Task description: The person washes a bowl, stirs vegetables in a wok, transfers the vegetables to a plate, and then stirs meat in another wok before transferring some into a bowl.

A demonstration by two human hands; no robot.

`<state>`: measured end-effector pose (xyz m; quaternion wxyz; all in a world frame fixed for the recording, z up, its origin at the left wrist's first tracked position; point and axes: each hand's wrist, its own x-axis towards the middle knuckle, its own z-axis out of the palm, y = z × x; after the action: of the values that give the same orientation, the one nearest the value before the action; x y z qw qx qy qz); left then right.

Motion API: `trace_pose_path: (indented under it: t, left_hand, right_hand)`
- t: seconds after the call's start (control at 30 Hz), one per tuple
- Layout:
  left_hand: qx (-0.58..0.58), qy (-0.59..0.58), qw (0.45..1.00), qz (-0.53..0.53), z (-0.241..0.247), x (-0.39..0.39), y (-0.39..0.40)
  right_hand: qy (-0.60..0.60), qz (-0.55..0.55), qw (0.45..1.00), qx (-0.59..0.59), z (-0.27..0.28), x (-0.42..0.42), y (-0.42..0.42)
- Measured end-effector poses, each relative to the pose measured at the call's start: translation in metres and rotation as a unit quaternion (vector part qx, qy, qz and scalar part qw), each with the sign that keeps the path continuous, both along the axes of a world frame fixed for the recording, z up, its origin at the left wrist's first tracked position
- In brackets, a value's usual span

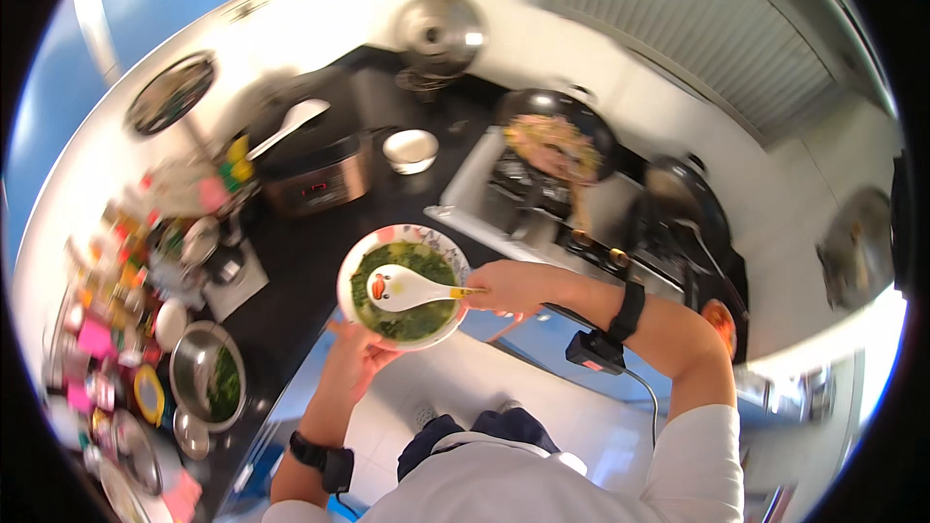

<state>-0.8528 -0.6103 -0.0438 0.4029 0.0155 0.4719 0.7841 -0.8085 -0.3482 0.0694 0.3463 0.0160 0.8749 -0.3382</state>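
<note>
A patterned white bowl (352, 312) of green leafy soup (392, 254) is held up in front of my body, near the counter edge. My left hand (356, 359) grips its lower left rim. At the right side of the bowl, my right hand (516, 287) has its fingers around the handle of a white soup spoon (414, 293) with a duck face on it. The spoon's head lies over the soup, and whether it touches the liquid is hard to tell. Whether my right fingers also bear on the bowl's rim is hidden.
Beyond the bowl are a small white bowl (410, 151) and a rice cooker (312, 174) with a white paddle on top. A wok of food (552, 145) and another dark wok (683, 196) occupy the stove. Bottles and a steel basin (190, 356) crowd the left counter.
</note>
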Motion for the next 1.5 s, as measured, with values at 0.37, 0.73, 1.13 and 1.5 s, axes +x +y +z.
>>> trace_pose_path:
  t: [0.37,0.73,1.13,1.5]
  left_hand:
    - [0.01,0.026,0.963,-0.267,0.107,0.049,0.235]
    - [-0.025,0.044,0.943,-0.328,0.1,0.071,0.497]
    - [-0.179,0.213,0.874,-0.399,0.106,0.069,0.631]
    - [-0.261,0.541,0.719,-0.35,0.126,0.081,0.666]
  right_hand:
    - [0.326,-0.193,0.857,0.35,0.114,0.216,0.187]
    - [0.313,-0.268,0.776,0.478,0.051,0.276,0.388]
    - [0.265,-0.323,0.813,0.406,0.006,0.284,0.469]
    - [0.263,-0.324,0.802,0.428,-0.007,0.292,0.467]
